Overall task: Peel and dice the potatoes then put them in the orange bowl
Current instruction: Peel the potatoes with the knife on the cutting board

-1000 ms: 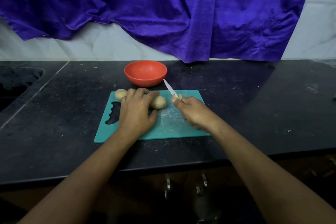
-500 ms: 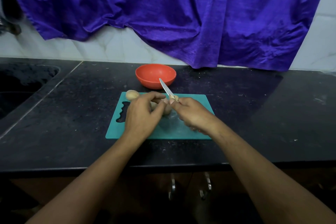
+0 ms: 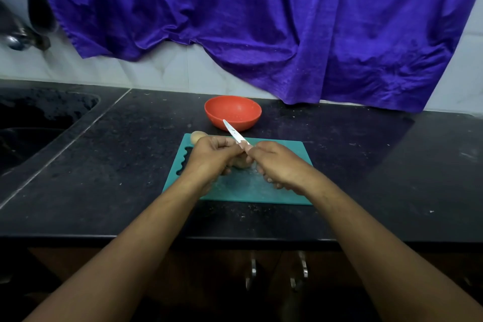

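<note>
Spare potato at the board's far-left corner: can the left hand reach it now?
Likely yes: the spare potato lies just beyond the left hand, nothing between, though that hand grips another potato.

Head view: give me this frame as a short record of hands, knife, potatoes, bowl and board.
left hand: grips potato over board
right hand: holds knife, blade pointing away toward bowl
potato: between the hands, mostly hidden; peel state cannot be told
second potato: at board's far left corner, looks unpeeled
bowl: on counter behind board, no potato in it
board: teal, on black counter
progress: no diced pieces visible
</note>
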The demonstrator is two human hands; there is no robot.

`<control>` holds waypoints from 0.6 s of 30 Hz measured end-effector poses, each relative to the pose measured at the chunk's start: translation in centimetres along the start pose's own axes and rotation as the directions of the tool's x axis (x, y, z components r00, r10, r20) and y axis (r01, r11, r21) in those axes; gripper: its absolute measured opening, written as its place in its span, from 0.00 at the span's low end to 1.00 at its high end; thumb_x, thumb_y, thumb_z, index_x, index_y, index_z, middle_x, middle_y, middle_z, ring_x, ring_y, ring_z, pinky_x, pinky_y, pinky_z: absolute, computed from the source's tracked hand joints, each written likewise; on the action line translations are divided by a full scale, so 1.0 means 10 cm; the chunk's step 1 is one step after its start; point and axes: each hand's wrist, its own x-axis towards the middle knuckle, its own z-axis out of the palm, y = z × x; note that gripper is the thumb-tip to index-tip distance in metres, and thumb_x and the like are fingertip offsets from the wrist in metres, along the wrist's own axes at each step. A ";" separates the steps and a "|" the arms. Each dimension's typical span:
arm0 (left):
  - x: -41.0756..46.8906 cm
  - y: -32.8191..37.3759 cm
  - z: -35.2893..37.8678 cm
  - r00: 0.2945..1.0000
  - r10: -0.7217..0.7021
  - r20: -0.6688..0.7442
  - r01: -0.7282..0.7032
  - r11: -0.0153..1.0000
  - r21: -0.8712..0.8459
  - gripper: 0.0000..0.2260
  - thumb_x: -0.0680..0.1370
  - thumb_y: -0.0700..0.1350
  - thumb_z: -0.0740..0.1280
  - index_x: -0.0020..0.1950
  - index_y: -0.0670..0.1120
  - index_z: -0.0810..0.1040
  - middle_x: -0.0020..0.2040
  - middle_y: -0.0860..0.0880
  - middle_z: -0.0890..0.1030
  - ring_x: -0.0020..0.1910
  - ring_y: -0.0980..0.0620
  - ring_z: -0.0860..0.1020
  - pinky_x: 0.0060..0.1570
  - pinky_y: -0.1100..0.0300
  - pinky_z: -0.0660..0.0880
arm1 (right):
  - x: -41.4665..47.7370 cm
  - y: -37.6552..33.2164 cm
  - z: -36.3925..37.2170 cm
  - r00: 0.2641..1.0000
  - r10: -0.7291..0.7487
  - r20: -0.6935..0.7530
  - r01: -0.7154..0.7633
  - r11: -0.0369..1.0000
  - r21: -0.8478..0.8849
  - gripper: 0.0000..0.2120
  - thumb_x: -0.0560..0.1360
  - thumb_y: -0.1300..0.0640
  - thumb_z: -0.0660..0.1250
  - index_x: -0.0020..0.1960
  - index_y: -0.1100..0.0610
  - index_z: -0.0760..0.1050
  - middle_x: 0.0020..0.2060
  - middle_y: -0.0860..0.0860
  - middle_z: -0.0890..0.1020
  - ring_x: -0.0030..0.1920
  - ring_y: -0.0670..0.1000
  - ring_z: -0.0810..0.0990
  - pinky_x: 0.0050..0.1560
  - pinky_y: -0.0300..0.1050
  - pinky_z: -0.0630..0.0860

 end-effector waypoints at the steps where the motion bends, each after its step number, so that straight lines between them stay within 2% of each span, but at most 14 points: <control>1: -0.01 0.00 -0.01 1.000 -0.003 0.004 0.003 1.000 -0.009 0.08 0.81 0.41 0.70 0.53 0.36 0.84 0.32 0.51 0.84 0.25 0.62 0.76 0.28 0.67 0.67 | 0.01 0.00 0.02 1.000 -0.005 -0.013 0.005 1.000 0.016 0.17 0.84 0.43 0.58 0.48 0.54 0.77 0.34 0.51 0.75 0.29 0.48 0.69 0.26 0.41 0.63; 6: 0.00 -0.01 -0.09 0.999 -0.027 -0.040 0.026 0.999 -0.021 0.04 0.80 0.38 0.70 0.48 0.42 0.84 0.34 0.52 0.85 0.27 0.62 0.77 0.30 0.66 0.72 | 0.07 0.03 0.10 0.986 -0.123 -0.110 0.110 0.988 -0.112 0.16 0.84 0.49 0.61 0.43 0.55 0.78 0.27 0.45 0.73 0.26 0.45 0.70 0.30 0.42 0.65; 10: 0.00 -0.05 -0.21 0.996 -0.057 -0.071 0.056 0.998 -0.017 0.05 0.78 0.37 0.71 0.44 0.45 0.85 0.37 0.49 0.85 0.29 0.61 0.74 0.31 0.64 0.73 | 0.13 0.05 0.18 0.989 -0.109 -0.098 0.105 0.993 -0.049 0.17 0.82 0.44 0.65 0.39 0.52 0.76 0.24 0.42 0.71 0.23 0.43 0.68 0.26 0.41 0.63; 13: 0.00 -0.09 -0.33 0.996 -0.077 -0.047 0.076 0.997 -0.025 0.03 0.77 0.38 0.73 0.45 0.44 0.86 0.41 0.47 0.85 0.30 0.61 0.74 0.31 0.65 0.74 | 0.18 0.04 0.26 0.991 -0.111 -0.081 0.107 0.993 -0.046 0.18 0.82 0.43 0.65 0.39 0.53 0.77 0.20 0.41 0.70 0.21 0.42 0.66 0.25 0.40 0.62; 15: -0.01 -0.13 -0.42 0.995 -0.088 -0.045 0.086 0.995 -0.040 0.03 0.78 0.40 0.73 0.47 0.42 0.87 0.42 0.47 0.86 0.30 0.61 0.74 0.30 0.65 0.74 | 0.21 0.03 0.31 0.990 -0.120 -0.075 0.116 0.992 -0.052 0.18 0.82 0.43 0.65 0.40 0.55 0.78 0.22 0.42 0.70 0.21 0.43 0.66 0.26 0.41 0.62; 18: -0.01 -0.20 -0.53 0.995 -0.090 -0.052 0.088 0.996 -0.034 0.08 0.78 0.41 0.73 0.51 0.37 0.85 0.42 0.47 0.85 0.31 0.60 0.74 0.29 0.66 0.73 | 0.26 0.00 0.40 0.989 -0.129 -0.077 0.124 0.990 -0.064 0.21 0.80 0.42 0.68 0.43 0.60 0.76 0.24 0.44 0.69 0.22 0.45 0.64 0.25 0.40 0.61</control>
